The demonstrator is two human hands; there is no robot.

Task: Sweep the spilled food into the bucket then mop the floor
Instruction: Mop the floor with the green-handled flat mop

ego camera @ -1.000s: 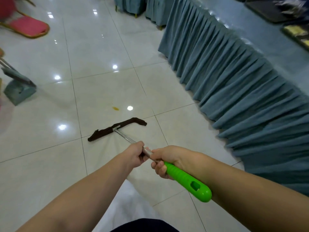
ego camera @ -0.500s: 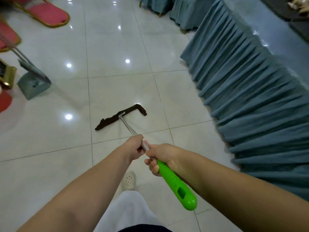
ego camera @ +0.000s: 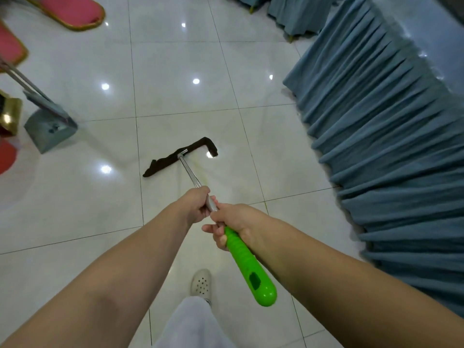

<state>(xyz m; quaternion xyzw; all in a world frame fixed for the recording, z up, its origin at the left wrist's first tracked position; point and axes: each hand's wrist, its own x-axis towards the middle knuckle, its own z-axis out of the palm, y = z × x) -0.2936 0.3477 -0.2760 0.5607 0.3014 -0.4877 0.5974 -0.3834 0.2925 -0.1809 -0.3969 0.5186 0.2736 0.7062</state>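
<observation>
**Glossy tile, mop down**

Head view: white glossy tile floor (ego camera: pixel 75 197), ceiling lights mirrored in it; pleated blue table skirt (ego camera: pixel 389 146) along the right. Left hand (ego camera: pixel 197 205) grips the metal pole, right hand (ego camera: pixel 231 226) wraps the green mop handle (ego camera: pixel 248 267) just behind. Dark mop head (ego camera: pixel 179 156) lies flat ahead. Grey dustpan (ego camera: pixel 50 129) stands left, near red chairs (ego camera: pixel 72 11).

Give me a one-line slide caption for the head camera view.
Both hands, left ahead of right, grip a green-handled mop whose dark head lies on the tiled floor.
</observation>
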